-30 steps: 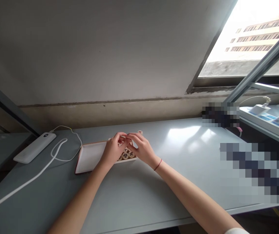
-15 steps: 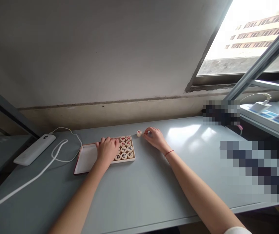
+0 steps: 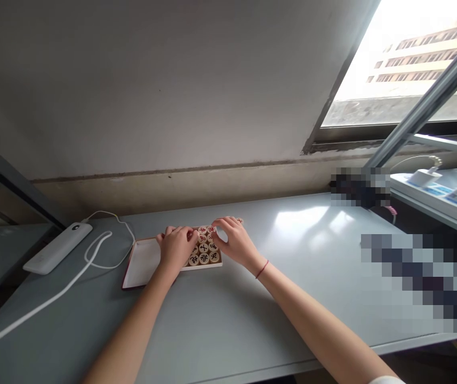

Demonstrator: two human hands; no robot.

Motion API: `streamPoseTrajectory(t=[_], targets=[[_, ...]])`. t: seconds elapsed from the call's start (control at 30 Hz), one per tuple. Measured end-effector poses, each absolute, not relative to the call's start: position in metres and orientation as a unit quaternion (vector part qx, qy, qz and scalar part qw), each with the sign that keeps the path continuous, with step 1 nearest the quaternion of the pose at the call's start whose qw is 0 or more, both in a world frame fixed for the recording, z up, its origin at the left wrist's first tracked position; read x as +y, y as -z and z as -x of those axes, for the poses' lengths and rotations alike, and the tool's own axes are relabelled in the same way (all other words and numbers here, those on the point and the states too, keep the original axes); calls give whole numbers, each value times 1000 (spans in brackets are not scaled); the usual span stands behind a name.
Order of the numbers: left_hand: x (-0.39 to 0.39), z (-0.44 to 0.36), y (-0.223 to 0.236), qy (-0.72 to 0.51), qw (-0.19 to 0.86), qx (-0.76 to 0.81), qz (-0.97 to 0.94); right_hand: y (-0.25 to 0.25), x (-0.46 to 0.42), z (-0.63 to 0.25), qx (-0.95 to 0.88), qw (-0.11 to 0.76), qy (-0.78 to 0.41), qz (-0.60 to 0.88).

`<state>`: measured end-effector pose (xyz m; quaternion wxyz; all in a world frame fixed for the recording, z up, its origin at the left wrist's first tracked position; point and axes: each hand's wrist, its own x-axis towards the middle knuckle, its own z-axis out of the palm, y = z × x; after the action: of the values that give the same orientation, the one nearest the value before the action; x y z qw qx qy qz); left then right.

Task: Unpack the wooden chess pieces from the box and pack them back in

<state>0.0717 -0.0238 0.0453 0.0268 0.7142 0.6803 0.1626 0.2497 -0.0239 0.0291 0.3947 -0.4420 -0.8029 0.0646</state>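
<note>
A shallow white box (image 3: 202, 268) on the desk holds several round wooden Chinese chess pieces (image 3: 203, 248) with red and black characters. My left hand (image 3: 176, 246) rests over the left part of the box, its fingers curled and the thumb close to the forefinger. Whatever lies under that palm is hidden. At the box's right side, my right hand (image 3: 234, 240) has thumb and forefinger apart beside the pieces, and I see nothing between them. A loose chess piece (image 3: 240, 220) shows just behind the right hand's knuckles.
The box's white lid (image 3: 142, 261) lies to its left. Further left are a white power strip (image 3: 58, 248) and white cables (image 3: 44, 304). A metal post (image 3: 404, 117) and a shelf with a white adapter (image 3: 424, 177) stand at the right, on a grey desk (image 3: 292, 298).
My right hand has moved left from the loose pieces to the box's right side, its thumb and forefinger spreading. One loose piece no longer shows. My left hand has stayed on the box.
</note>
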Motion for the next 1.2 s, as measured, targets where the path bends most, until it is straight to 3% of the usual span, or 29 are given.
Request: streamPoseTrajectory(t=[0.83, 0.93, 1.1, 1.2], targets=[[-18, -71, -46, -182, 77, 690, -697, -22, -26, -241, -816, 367, -107, 433], [-21, -67, -51, -229, 81, 683, -689, -24, -27, -241, -814, 378, -101, 429], [-28, -71, -56, -348, 205, 548, -733, -27, -33, -237, -801, 435, -91, 401], [-32, -75, -55, -374, 225, 531, -726, -29, -30, -241, -792, 453, -89, 399]])
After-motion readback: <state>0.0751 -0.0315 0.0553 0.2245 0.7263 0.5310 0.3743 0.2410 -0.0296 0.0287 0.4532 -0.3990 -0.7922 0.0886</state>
